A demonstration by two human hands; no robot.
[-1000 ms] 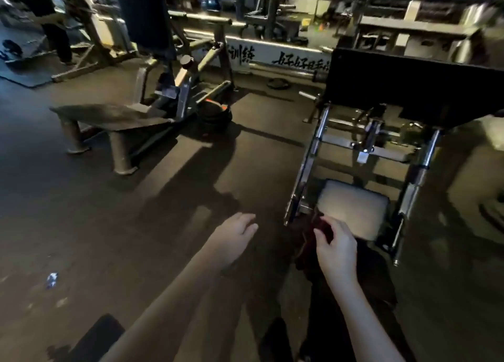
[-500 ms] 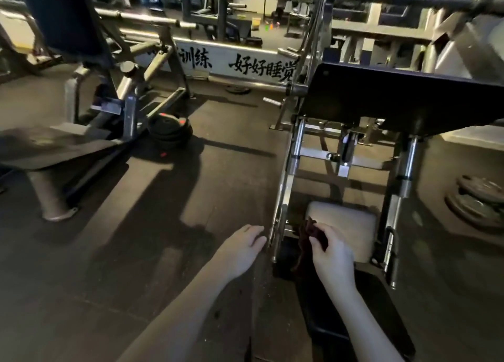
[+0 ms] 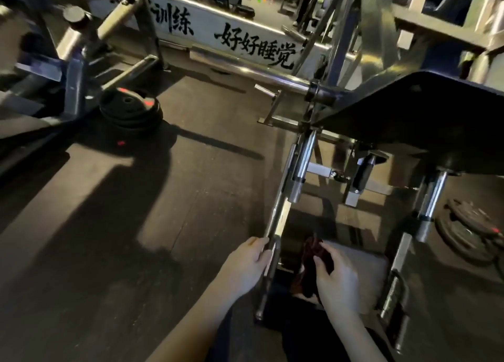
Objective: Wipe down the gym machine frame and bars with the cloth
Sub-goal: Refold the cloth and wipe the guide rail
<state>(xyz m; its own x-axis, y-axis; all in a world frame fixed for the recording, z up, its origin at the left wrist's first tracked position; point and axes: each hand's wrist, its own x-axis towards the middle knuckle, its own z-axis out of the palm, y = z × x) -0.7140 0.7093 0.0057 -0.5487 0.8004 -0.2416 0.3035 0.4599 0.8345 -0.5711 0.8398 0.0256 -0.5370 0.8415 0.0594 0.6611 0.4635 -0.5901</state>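
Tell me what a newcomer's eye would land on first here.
The two bare hands low in the centre: the right hand pinches a dark red crumpled cloth while the left hand touches the shiny chrome guide rail. Behind, a white banner with bold black characters and the big black slanted footplate at upper right stand out.

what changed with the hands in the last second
The left hand moved forward from above the floor to the machine's chrome rail. Its fingers now touch the rail, though it is unclear whether they grip it. The right hand kept pinching the dark red cloth beside the pale seat pad. The view came closer to the machine.
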